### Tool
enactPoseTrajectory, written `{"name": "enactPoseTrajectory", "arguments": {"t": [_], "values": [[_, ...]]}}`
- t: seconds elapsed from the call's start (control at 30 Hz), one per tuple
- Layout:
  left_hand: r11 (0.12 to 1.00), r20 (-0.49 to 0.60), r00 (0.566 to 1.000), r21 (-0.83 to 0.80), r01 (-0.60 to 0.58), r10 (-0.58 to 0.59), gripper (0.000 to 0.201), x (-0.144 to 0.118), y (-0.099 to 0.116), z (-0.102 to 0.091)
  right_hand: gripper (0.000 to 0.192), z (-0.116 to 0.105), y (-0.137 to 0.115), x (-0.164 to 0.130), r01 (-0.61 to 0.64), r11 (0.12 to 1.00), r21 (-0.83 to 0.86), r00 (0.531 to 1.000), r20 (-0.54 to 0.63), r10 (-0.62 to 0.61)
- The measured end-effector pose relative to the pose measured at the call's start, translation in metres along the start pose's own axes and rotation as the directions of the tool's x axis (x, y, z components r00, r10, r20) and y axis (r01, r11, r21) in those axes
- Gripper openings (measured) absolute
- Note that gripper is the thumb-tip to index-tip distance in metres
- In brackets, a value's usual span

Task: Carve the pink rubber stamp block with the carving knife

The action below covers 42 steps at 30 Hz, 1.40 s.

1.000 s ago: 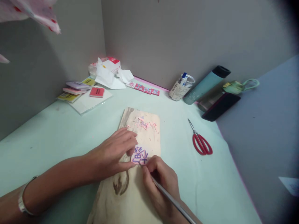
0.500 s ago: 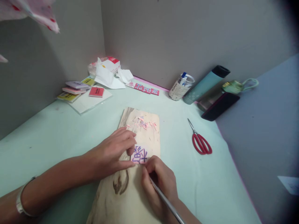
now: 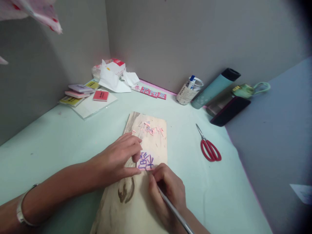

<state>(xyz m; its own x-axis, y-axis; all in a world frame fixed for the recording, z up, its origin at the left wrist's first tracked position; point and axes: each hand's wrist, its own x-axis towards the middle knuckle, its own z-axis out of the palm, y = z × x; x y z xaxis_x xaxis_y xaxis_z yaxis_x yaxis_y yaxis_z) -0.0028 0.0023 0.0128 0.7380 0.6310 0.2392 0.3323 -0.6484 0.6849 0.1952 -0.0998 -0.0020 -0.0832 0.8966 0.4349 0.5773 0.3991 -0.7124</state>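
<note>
Since the left hand (image 3: 122, 157) is pinching a small pink square block with purple characters (image 3: 146, 164) between thumb and fingers on a long pale wooden board (image 3: 143, 201), with the right hand (image 3: 168, 188) pinching a slim silver metal tool (image 3: 175, 210) at its near edge, I'd worry about a slip: push too hard and the tip (hidden from view) could skid into the left hand. Far right, an open labelled metal can (image 3: 185, 95) holds something blue-topped (image 3: 192, 78); can't see inside the black-lidded teal cylindrical bottle (image 3: 212, 91) beside it
</note>
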Motion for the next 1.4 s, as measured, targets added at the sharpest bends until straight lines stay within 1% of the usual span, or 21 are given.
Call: {"name": "enactPoseTrajectory", "arguments": {"t": [0.2,0.5,0.7,0.87,1.03,1.13,1.23,1.27,1.33,1.37,1.4], "values": [[1.000,-0.007,1.000,0.005,-0.002,0.002,0.023,0.001,-0.001,0.001,0.022,0.000,-0.001,0.001,-0.005,0.999,-0.036,1.000,0.020,0.006],[1.000,-0.054,0.999,-0.021,0.004,-0.005,0.030,-0.001,-0.005,0.005,0.021,-0.002,-0.006,0.006,-0.035,0.999,-0.040,0.997,0.069,0.038],[0.999,-0.021,1.000,-0.036,0.022,-0.023,0.030,-0.002,-0.005,0.005,0.022,-0.001,-0.006,0.007,-0.017,0.999,-0.028,0.998,0.067,0.018],[0.999,-0.029,0.999,-0.037,0.024,-0.026,0.031,-0.001,-0.004,0.004,0.022,0.000,-0.005,0.007,-0.020,1.000,-0.020,0.998,0.056,0.021],[1.000,0.001,1.000,0.017,0.025,-0.025,0.031,0.000,-0.003,0.001,0.022,-0.001,-0.004,0.004,-0.027,1.000,-0.014,0.998,0.052,0.028],[0.995,-0.012,0.999,0.088,0.044,-0.043,0.041,0.001,-0.005,0.000,0.021,-0.002,-0.002,0.004,0.003,1.000,-0.023,0.998,0.060,-0.002],[0.991,0.011,1.000,0.130,-0.020,0.019,0.062,0.000,-0.009,-0.001,0.019,-0.002,0.001,0.007,0.086,0.995,-0.049,0.996,0.034,-0.084],[0.990,0.023,0.999,0.134,-0.050,0.048,0.066,0.000,-0.011,-0.001,0.019,-0.003,0.001,0.009,0.125,0.991,-0.054,0.992,0.023,-0.124],[0.987,0.039,0.996,0.138,-0.088,0.084,0.063,-0.001,-0.013,-0.001,0.019,-0.008,0.002,0.013,0.185,0.982,-0.033,0.982,0.054,-0.183],[0.986,0.041,0.995,0.138,-0.095,0.090,0.059,-0.001,-0.014,-0.001,0.019,-0.012,0.001,0.016,0.187,0.982,-0.002,0.978,0.095,-0.186],[0.986,0.038,0.995,0.138,-0.095,0.091,0.056,-0.002,-0.015,0.000,0.017,-0.017,0.001,0.019,0.153,0.987,0.041,0.970,0.186,-0.158]]}}
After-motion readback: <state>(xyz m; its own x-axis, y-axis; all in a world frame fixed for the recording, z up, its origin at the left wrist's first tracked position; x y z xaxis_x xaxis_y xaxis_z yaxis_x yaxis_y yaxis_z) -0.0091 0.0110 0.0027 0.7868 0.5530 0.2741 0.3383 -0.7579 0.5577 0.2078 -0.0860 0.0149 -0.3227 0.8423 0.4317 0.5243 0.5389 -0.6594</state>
